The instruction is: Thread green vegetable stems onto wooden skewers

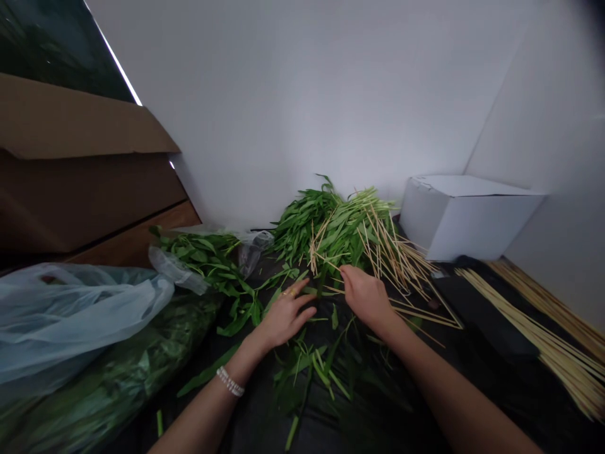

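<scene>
My left hand (286, 314) is over the dark work surface, fingers spread and nothing in its grasp. Beside it, my right hand (367, 297) is closed, with thumb and forefinger pinched on a thin stem (332, 263) whose tip points up and left. Between the hands hangs a dark green leaf (322, 282). Just beyond them rises a heap of long leafy greens (307, 217), with thin wooden sticks (392, 249) scattered over its right side. Loose leaves and cut stems (326, 372) lie on the surface below my hands.
On the left are a clear bag with greens (203, 249), a pale plastic bag (80, 315) and a large cardboard box (80, 195). A white box (463, 214) stands at right, near a black flat object (486, 321) and long bundled sticks (534, 334). A white wall (307, 94) closes the back.
</scene>
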Available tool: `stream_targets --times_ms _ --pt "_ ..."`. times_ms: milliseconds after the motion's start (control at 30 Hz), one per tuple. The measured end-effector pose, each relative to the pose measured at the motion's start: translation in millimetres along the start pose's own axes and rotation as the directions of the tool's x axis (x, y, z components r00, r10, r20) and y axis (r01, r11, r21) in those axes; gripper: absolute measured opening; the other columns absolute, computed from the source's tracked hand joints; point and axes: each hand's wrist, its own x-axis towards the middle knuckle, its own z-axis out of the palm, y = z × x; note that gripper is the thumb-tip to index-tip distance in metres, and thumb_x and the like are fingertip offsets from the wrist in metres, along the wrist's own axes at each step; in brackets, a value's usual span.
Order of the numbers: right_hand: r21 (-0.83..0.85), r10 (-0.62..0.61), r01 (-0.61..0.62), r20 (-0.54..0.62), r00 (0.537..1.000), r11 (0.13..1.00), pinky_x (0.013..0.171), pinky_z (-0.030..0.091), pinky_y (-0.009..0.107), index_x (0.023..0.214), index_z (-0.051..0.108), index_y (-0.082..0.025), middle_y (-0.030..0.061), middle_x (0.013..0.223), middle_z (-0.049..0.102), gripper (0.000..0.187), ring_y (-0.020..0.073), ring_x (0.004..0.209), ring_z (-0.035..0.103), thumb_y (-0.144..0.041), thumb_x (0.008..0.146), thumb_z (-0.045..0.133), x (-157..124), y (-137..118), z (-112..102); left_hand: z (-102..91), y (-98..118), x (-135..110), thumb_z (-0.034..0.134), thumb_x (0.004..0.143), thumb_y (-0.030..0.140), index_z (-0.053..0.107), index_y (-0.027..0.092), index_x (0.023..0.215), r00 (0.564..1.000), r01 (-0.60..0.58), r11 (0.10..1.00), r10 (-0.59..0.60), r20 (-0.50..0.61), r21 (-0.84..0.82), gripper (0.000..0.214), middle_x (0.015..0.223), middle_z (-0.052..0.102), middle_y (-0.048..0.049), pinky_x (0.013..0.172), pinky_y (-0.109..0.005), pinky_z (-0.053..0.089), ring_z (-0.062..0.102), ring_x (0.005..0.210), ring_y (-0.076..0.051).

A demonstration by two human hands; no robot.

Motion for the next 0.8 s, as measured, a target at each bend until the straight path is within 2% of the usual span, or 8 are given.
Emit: stream_targets --times_ms 233,367,400,467,567,633,700,800 --pt "-0.042 -0.007 0.010 0.054 0.999 0.999 0.068 0.040 0.023 0.105 0.061 -0.020 0.0064 0.097 0.069 0.030 0.0157 0.087 0.064 -0.025 0.100 0.032 -1.0 -3.3 -0.2 10.2 -2.5 14.8 0.055 0.086 0.049 0.063 0.027 0.123 0.999 0.020 1.000 -0.020 0.041 0.011 0.044 0.131 0.060 -0.0102 0.101 -0.042 0.038 0.053 0.121 -0.029" --pt "0.002 -0.013 0.013 0.022 1.000 1.000 0.073 0.042 0.023 0.107 0.061 -0.019 0.0068 0.099 0.069 0.030 0.0156 0.090 0.064 -0.024 0.100 0.032 -1.1 -2.4 -0.8 0.5 -11.5 15.3 0.054 0.088 0.042 0.071 0.025 0.105 0.985 0.103 0.993 -0.111 -0.136 -0.062 0.030 0.113 0.070 -0.0084 0.095 -0.036 0.040 0.059 0.110 -0.025" --pt "0.029 -0.018 0.017 0.005 1.000 0.999 0.075 0.042 0.023 0.106 0.061 -0.019 0.0068 0.099 0.069 0.030 0.0157 0.091 0.064 -0.024 0.100 0.033 -1.2 -1.9 -0.5 -2.6 -15.8 13.7 0.053 0.089 0.040 0.073 0.024 0.098 0.961 0.155 0.984 -0.170 -0.217 -0.082 0.028 0.104 0.073 -0.0080 0.091 -0.035 0.042 0.061 0.103 -0.025" --pt "0.090 -0.031 0.035 -0.043 0.999 0.995 0.078 0.043 0.023 0.106 0.061 -0.019 0.0069 0.100 0.069 0.030 0.0163 0.093 0.065 -0.024 0.099 0.033 -1.6 -0.8 0.5 -8.1 -25.4 8.9 0.055 0.086 0.040 0.072 0.022 0.083 0.867 0.297 0.942 -0.334 -0.370 -0.155 0.026 0.087 0.073 -0.0062 0.080 -0.032 0.045 0.064 0.084 -0.022" --pt "0.176 -0.043 0.070 -0.155 0.987 0.982 0.082 0.045 0.025 0.108 0.061 -0.018 0.0079 0.102 0.070 0.031 0.0173 0.094 0.065 -0.025 0.099 0.033 -2.0 1.0 2.5 -13.1 -37.7 0.4 0.066 0.076 0.043 0.065 0.020 0.068 0.725 0.428 0.862 -0.507 -0.466 -0.271 0.025 0.069 0.067 -0.0018 0.066 -0.029 0.042 0.059 0.066 -0.018" --pt "0.229 -0.037 0.094 -0.242 0.970 0.969 0.083 0.046 0.026 0.110 0.061 -0.017 0.0086 0.102 0.070 0.032 0.0175 0.093 0.066 -0.026 0.099 0.032 -1.9 2.3 2.9 -14.5 -42.4 -3.2 0.072 0.070 0.040 0.063 0.019 0.072 0.682 0.416 0.837 -0.546 -0.487 -0.356 0.023 0.066 0.064 0.0009 0.064 -0.027 0.041 0.057 0.064 -0.016" --pt "0.274 -0.036 0.124 -0.304 0.952 0.954 0.083 0.047 0.026 0.110 0.060 -0.016 0.0092 0.102 0.070 0.033 0.0171 0.091 0.066 -0.028 0.099 0.031 -1.8 2.8 2.1 -15.2 -44.4 -4.1 0.075 0.065 0.036 0.063 0.018 0.089 0.647 0.371 0.788 -0.599 -0.473 -0.490 0.033 0.065 0.064 0.0031 0.065 -0.026 0.042 0.057 0.063 -0.014" --pt "0.293 -0.098 0.197 -0.320 0.942 0.936 0.083 0.048 0.027 0.110 0.060 -0.016 0.0095 0.103 0.070 0.033 0.0166 0.091 0.066 -0.027 0.099 0.032 -3.0 0.9 -0.3 -16.4 -44.0 -2.9 0.076 0.064 0.036 0.060 0.016 0.111 0.646 0.295 0.638 -0.681 -0.344 -0.711 0.053 0.067 0.065 0.0032 0.066 -0.026 0.045 0.060 0.063 -0.013"
